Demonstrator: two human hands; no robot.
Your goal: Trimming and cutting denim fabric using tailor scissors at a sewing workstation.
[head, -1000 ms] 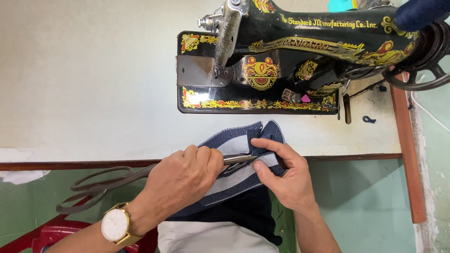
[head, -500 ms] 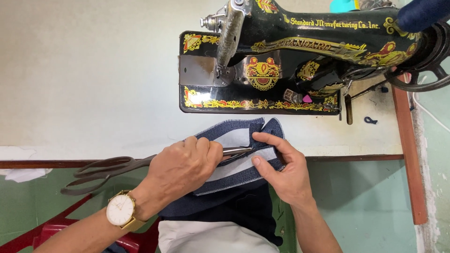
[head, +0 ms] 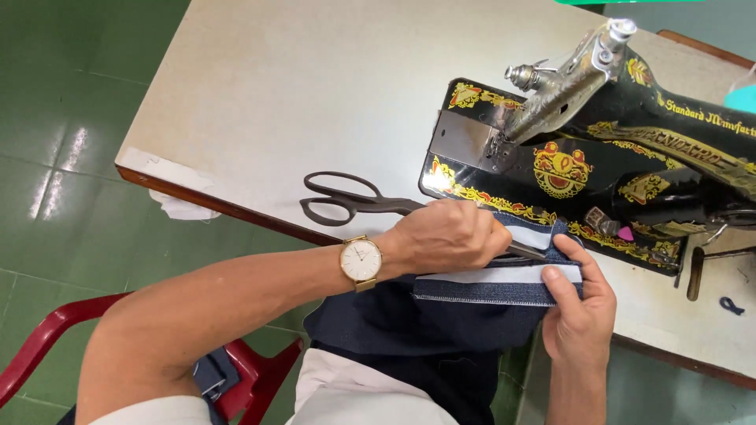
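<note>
left hand [head: 449, 236] closing around scissors [head: 354, 201] | right hand [head: 579, 303] pinching navy fabric [head: 488, 287], lying just before the sewing machine [head: 598, 165] on the surface [head: 315, 94] | fabric looking soft, light, floppy; best gripping at stitched edge

Reference landmark: the black sewing machine [head: 630, 157] on the bench [head: 315, 94].

Left of the sewing machine, the bench surface lies bare from the far edge down to the dark scissors [head: 370, 202]; a hand could pass there unobstructed. The scissors lie just left of the machine's base, near the front bench edge, with their handles pointing away from it. Directly in front of the machine's base, passage is blocked by the left hand [head: 449, 236], the right hand [head: 579, 303] and the navy fabric [head: 488, 291] between them. Right of the base, a small dark loop [head: 731, 305] lies on the bench. Below the front bench edge, a red chair [head: 252, 370] stands to the left.
</note>
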